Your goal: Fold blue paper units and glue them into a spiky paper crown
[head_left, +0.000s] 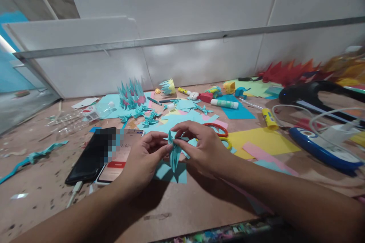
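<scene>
Both my hands meet over the middle of the brown table. My left hand (144, 157) and my right hand (201, 146) pinch a small folded teal paper piece (174, 153) between their fingertips, holding it upright just above a flat teal sheet (168, 172). Red and yellow scissors (219, 131) lie just behind my right hand. Several finished teal folded pieces (148, 115) and a spiky teal paper model (130, 95) sit further back.
Two phones (105, 153) lie left of my left hand. Yellow paper (262, 140), pink strips, glue sticks (225, 103), a yellow glue bottle (268, 118), white cables and a blue object (322, 148) crowd the right. White partition boards (176, 45) close the back.
</scene>
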`<state>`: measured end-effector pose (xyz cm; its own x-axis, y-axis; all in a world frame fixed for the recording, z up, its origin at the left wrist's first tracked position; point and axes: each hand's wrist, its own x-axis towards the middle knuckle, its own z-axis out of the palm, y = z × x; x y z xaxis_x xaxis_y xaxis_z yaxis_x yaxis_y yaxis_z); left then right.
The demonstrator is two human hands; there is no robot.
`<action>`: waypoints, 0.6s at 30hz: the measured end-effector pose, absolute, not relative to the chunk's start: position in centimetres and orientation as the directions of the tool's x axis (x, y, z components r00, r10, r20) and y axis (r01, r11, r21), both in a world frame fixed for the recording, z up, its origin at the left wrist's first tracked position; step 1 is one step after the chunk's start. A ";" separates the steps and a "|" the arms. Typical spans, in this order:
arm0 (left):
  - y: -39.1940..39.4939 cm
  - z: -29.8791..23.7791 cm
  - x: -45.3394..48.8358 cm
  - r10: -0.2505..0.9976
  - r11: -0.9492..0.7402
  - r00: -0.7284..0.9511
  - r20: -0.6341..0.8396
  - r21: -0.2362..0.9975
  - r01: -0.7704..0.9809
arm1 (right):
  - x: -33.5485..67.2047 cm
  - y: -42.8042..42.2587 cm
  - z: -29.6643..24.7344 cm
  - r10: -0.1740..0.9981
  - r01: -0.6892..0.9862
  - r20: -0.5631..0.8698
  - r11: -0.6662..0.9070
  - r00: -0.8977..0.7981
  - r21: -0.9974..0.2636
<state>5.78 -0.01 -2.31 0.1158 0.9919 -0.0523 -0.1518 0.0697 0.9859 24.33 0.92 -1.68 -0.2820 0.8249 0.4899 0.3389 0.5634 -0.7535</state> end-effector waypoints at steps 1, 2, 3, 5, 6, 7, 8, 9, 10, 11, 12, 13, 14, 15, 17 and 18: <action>0.0 -2.2 5.8 0.993 0.064 0.106 -0.046 0.983 -0.173 | 24.2 0.8 -1.7 0.841 0.303 0.467 0.537 -0.275 -0.787; 0.0 -2.1 5.8 0.994 0.061 0.097 -0.043 0.980 -0.189 | 24.1 0.7 -1.7 0.860 0.265 0.435 0.500 -0.267 -0.825; -0.1 -2.1 5.8 0.995 0.058 0.087 -0.042 0.978 -0.201 | 24.0 0.6 -1.8 0.880 0.226 0.396 0.455 -0.261 -0.861; -0.1 -2.0 5.7 0.996 0.049 0.081 -0.033 0.976 -0.212 | 23.9 0.6 -1.9 0.913 0.157 0.318 0.363 -0.255 -0.918; -0.1 -2.1 5.7 0.996 0.042 0.085 -0.025 0.977 -0.210 | 23.8 0.7 -2.0 0.925 0.131 0.283 0.323 -0.253 -0.937; -0.1 -2.1 5.6 0.996 0.035 0.092 -0.016 0.978 -0.205 | 23.7 0.7 -2.0 0.934 0.109 0.250 0.285 -0.254 -0.952; -0.1 -2.2 5.6 0.995 0.028 0.101 -0.008 0.980 -0.197 | 23.6 0.8 -2.0 0.943 0.089 0.216 0.245 -0.252 -0.966; 0.0 -2.3 5.6 0.994 0.021 0.106 -0.002 0.982 -0.186 | 23.5 0.8 -1.9 0.951 0.073 0.183 0.207 -0.249 -0.976; 0.0 -2.4 5.6 0.994 0.018 0.107 0.000 0.985 -0.173 | 23.4 0.8 -1.8 0.958 0.064 0.154 0.174 -0.242 -0.983; 0.1 -2.5 5.6 0.994 0.016 0.106 0.001 0.987 -0.158 | 23.4 0.8 -1.8 0.964 0.056 0.128 0.145 -0.234 -0.988; 0.1 -2.6 5.6 0.994 0.014 0.105 0.001 0.990 -0.144 | 23.3 0.8 -1.7 0.968 0.049 0.107 0.121 -0.228 -0.991; 0.1 -2.7 5.6 0.995 0.013 0.102 0.001 0.991 -0.133 | 23.3 0.7 -1.7 0.970 0.042 0.092 0.104 -0.224 -0.994; 0.2 -2.7 5.6 0.995 0.013 0.095 0.000 0.992 -0.127 | 23.3 0.7 -1.6 0.970 0.033 0.084 0.094 -0.226 -0.995; 0.2 -2.8 5.6 0.996 0.014 0.088 -0.003 0.992 -0.125 | 23.2 0.6 -1.6 0.969 0.023 0.081 0.089 -0.235 -0.996; 0.1 -2.9 5.6 0.997 0.020 0.075 -0.011 0.991 -0.131 | 23.2 0.6 -1.5 0.963 -0.003 0.084 0.086 -0.257 -0.996; 0.1 -2.9 5.6 0.997 0.026 0.073 -0.016 0.990 -0.136 | 23.2 0.6 -1.5 0.961 -0.013 0.089 0.089 -0.261 -0.996</action>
